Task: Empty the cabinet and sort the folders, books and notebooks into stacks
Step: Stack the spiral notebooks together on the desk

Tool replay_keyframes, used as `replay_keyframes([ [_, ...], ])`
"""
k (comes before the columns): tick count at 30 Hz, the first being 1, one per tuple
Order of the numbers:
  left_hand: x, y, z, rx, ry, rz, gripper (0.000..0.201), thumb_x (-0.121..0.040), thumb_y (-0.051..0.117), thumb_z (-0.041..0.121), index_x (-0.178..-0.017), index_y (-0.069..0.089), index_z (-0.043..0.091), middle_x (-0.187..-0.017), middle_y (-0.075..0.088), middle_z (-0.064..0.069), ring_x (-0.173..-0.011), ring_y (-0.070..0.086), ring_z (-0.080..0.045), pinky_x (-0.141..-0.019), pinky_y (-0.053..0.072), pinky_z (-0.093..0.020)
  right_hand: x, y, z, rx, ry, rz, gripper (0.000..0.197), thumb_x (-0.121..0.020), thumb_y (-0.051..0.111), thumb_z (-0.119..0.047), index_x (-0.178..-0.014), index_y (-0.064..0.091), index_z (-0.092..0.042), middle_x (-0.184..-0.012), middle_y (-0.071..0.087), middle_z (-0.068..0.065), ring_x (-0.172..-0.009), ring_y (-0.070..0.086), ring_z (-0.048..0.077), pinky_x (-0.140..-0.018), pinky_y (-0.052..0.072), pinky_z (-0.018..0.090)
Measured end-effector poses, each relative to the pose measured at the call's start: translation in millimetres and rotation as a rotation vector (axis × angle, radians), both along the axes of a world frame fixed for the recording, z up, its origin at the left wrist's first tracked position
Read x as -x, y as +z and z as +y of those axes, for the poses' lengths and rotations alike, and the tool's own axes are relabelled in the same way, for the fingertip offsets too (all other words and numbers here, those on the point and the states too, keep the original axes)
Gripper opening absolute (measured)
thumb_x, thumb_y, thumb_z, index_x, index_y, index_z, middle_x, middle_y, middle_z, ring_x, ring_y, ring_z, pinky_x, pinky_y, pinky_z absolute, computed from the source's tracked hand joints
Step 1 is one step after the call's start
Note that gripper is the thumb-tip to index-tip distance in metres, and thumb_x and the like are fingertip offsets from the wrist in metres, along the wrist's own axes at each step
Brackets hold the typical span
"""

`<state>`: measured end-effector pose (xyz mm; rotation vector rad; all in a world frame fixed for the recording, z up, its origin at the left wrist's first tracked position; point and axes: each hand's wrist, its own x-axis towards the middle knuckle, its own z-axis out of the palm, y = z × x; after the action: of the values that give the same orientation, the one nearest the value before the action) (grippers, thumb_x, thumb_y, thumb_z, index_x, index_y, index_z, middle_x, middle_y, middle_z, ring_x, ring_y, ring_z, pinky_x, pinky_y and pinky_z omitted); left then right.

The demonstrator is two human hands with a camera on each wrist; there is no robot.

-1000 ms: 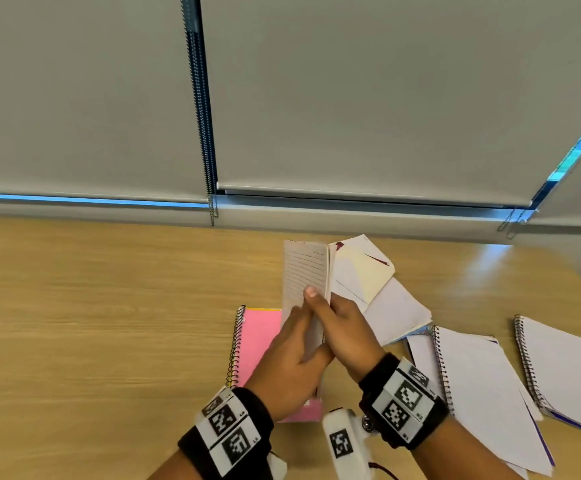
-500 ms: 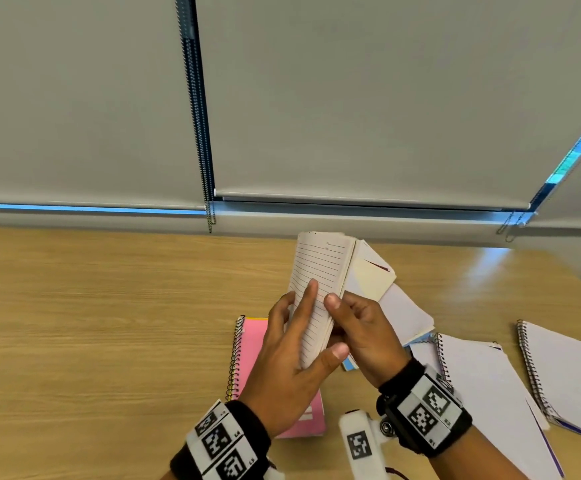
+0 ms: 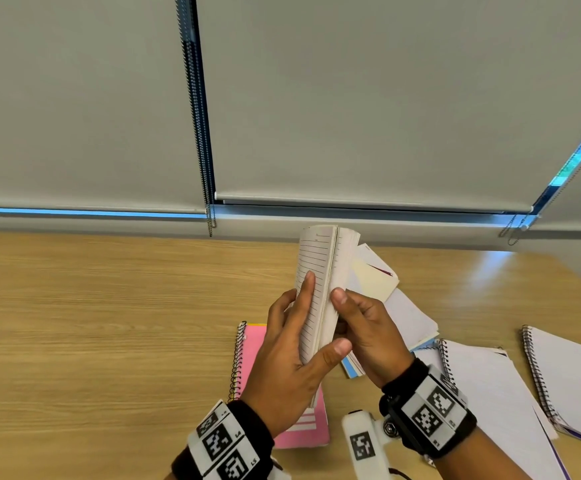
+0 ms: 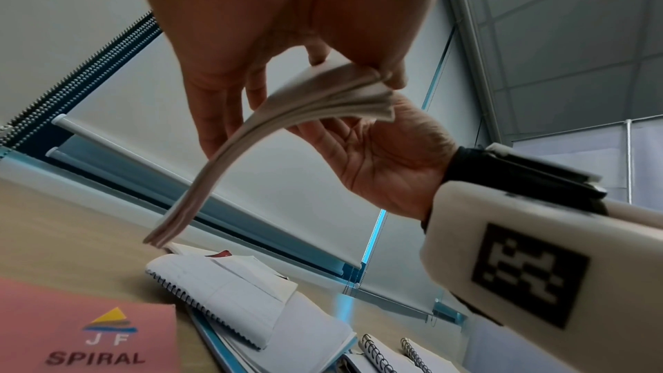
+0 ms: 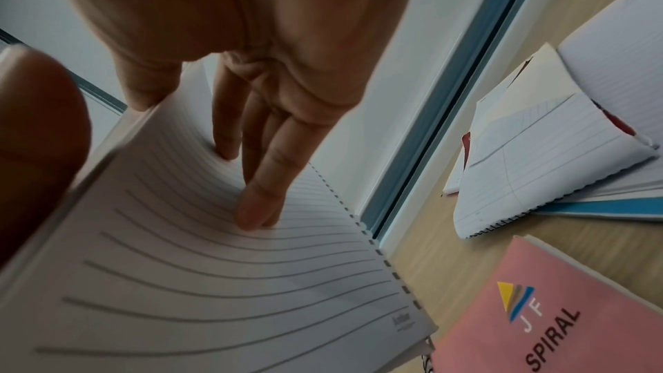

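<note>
I hold a small lined notebook [image 3: 316,265] upright above the table, its pages partly fanned. My left hand [image 3: 303,317] pinches its lower part, fingers flat on the lined page and thumb across the bottom edge. My right hand [image 3: 358,317] grips the right-hand pages, thumb on their edge and fingers behind. In the left wrist view the bent pages [image 4: 287,112] curve between both hands. The right wrist view shows my fingers [image 5: 262,180] pressed on a lined page [image 5: 215,265]. A pink spiral notebook [image 3: 252,358] lies beneath my left hand.
A loose pile of white notebooks [image 3: 410,313] over a blue cover lies just behind my right hand. Two open spiral notebooks [image 3: 490,393] [image 3: 566,375] lie at the right. The wooden table [image 3: 91,323] stretches left. Roller blinds [image 3: 351,98] hang behind it.
Both hands lifted the notebook slightly and it opened wider. My left fingers spread up the lined page, and my right thumb shifted onto the pages' edge.
</note>
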<state>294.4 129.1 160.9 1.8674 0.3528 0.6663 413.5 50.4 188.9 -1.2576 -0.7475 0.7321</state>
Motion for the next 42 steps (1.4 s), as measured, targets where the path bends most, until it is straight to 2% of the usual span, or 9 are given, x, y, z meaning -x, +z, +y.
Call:
replay_keyframes([
  [4, -0.6, -1.0, -0.1, -0.016, 0.018, 0.012, 0.080, -0.074, 0.055, 0.072, -0.139, 0.008, 0.067, -0.146, 0.021, 0.016, -0.133, 0.029, 0.012, -0.097, 0.032, 0.002, -1.3, -3.7, 1.3, -0.007, -0.009, -0.033, 0.074, -0.083, 0.062, -0.058, -0.104, 0.057, 0.013, -0.100, 0.053, 0.046, -0.083, 0.061, 0.044, -0.080, 0.052, 0.053],
  [11, -2.7, 0.2, 2.2, -0.011, 0.021, -0.011, 0.084, -0.072, 0.057, 0.072, -0.140, 0.009, 0.066, -0.147, 0.021, 0.016, -0.129, 0.032, 0.016, -0.097, 0.034, 0.000, -2.4, -3.9, 0.9, -0.024, -0.003, -0.034, 0.033, -0.091, 0.044, -0.032, -0.094, 0.076, -0.024, -0.096, 0.072, 0.017, -0.088, 0.072, 0.028, -0.074, 0.059, 0.036],
  [22, -2.2, 7.3, 0.1, 0.047, 0.027, -0.025, 0.064, -0.095, 0.050, 0.047, -0.147, 0.013, 0.049, -0.143, 0.035, 0.022, -0.127, 0.035, 0.019, -0.093, 0.033, 0.003, -8.0, -10.2, 4.9, 0.007, -0.061, -0.041, 0.027, -0.099, 0.046, -0.025, -0.102, 0.067, -0.009, -0.087, 0.070, 0.026, -0.075, 0.067, 0.026, -0.069, 0.057, 0.035],
  [25, -1.0, 6.1, 6.4, 0.222, 0.033, -0.068, 0.045, -0.102, 0.040, 0.031, -0.147, 0.033, 0.038, -0.140, 0.049, 0.024, -0.129, 0.043, 0.009, -0.109, 0.035, -0.019, -15.6, -14.5, 3.5, 0.040, -0.073, -0.078, 0.032, -0.103, 0.032, -0.005, -0.101, 0.064, -0.007, -0.072, 0.072, 0.000, -0.063, 0.067, 0.008, -0.054, 0.053, 0.021],
  [28, 4.0, 4.7, 27.1, 0.337, 0.124, -0.044, 0.032, -0.102, 0.039, 0.019, -0.128, 0.055, 0.027, -0.122, 0.067, 0.010, -0.118, 0.060, -0.008, -0.106, 0.045, -0.040, -29.0, -17.5, -4.4, 0.052, -0.144, -0.105, 0.032, -0.103, 0.031, -0.002, -0.100, 0.063, -0.003, -0.073, 0.071, 0.000, -0.062, 0.065, 0.009, -0.055, 0.053, 0.021],
  [32, 12.7, 17.2, 56.8, 0.487, 0.199, -0.085, 0.028, -0.102, 0.039, 0.012, -0.116, 0.062, 0.021, -0.110, 0.073, -0.005, -0.099, 0.070, -0.021, -0.085, 0.057, -0.037, -52.2, -27.0, -19.9, 0.163, -0.251, -0.069, 0.024, -0.103, 0.037, -0.010, -0.105, 0.060, -0.016, -0.084, 0.071, 0.003, -0.070, 0.067, 0.018, -0.055, 0.056, 0.029],
  [35, 19.4, 25.9, 72.4, 0.551, 0.141, -0.112, 0.025, -0.100, 0.043, 0.011, -0.113, 0.063, 0.015, -0.103, 0.075, -0.006, -0.089, 0.073, -0.019, -0.070, 0.058, -0.025, -64.7, -40.7, -30.5, 0.208, -0.244, 0.033, 0.030, -0.093, 0.058, -0.014, -0.121, 0.056, -0.023, -0.107, 0.073, 0.002, -0.094, 0.071, 0.023, -0.066, 0.058, 0.039],
  [39, 37.2, 26.4, 102.4, 0.542, 0.092, -0.032, 0.025, -0.094, 0.050, 0.008, -0.114, 0.064, 0.012, -0.104, 0.074, -0.011, -0.089, 0.072, -0.023, -0.073, 0.059, -0.029, -76.5, -38.3, -44.0, 0.103, -0.236, 0.213, 0.087, -0.047, 0.091, -0.043, -0.123, 0.060, -0.014, -0.113, 0.071, 0.014, -0.094, 0.071, 0.027, -0.072, 0.059, 0.038],
  [42, 44.1, 6.3, 119.9, 0.385, 0.138, 0.251, 0.022, -0.094, 0.057, 0.007, -0.114, 0.061, 0.014, -0.097, 0.075, -0.012, -0.089, 0.071, -0.027, -0.071, 0.057, -0.035, -81.6, -31.8, -51.6, 0.051, -0.187, 0.305, 0.085, -0.049, 0.091, -0.045, -0.123, 0.061, -0.015, -0.115, 0.068, 0.017, -0.093, 0.070, 0.030, -0.075, 0.058, 0.045],
])
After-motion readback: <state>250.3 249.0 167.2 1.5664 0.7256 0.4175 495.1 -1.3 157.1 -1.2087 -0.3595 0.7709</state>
